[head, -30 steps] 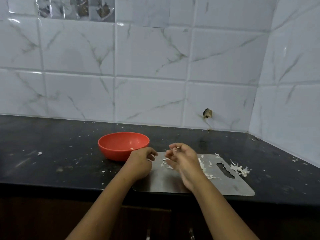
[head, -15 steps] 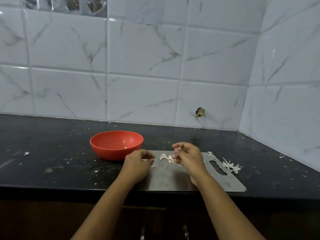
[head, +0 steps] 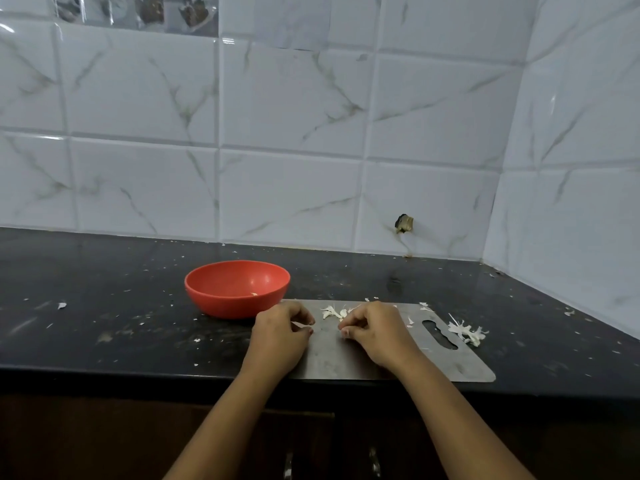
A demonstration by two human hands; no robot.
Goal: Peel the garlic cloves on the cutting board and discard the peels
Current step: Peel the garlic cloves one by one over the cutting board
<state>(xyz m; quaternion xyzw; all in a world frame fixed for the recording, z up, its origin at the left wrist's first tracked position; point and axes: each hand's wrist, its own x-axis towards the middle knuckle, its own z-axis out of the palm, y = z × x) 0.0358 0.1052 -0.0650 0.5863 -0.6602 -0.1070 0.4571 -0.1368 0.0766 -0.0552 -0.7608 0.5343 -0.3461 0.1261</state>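
Dark wooden cabinet fronts [head: 104, 438] run along the bottom of view, under a black speckled stone bench [head: 104, 327] flecked with white scraps. At the bench's near edge lies a flat grey steel cutting board [head: 329, 362] with a slotted handle hole at its right end. Left hand [head: 280, 336] rests over the board's left edge, fingers curled, thumb and forefinger nearly meeting; whether it holds anything cannot be told. Right hand [head: 375, 332] rests on the board's middle, fingers curled down, tips at the surface; its contents likewise cannot be told. Both palms face down, hidden. White papery garlic peels [head: 332, 311] lie at the board's far edge, between the hands. A second heap of peels [head: 465, 332] lies on the bench just beside the board's right end. Round red plastic bowl [head: 235, 304] stands just beyond the board's far left corner, holding one small pale piece [head: 254, 294], too small to identify. White marble-veined wall tiles [head: 294, 116] rise behind, a brown plug [head: 403, 223] set in one.
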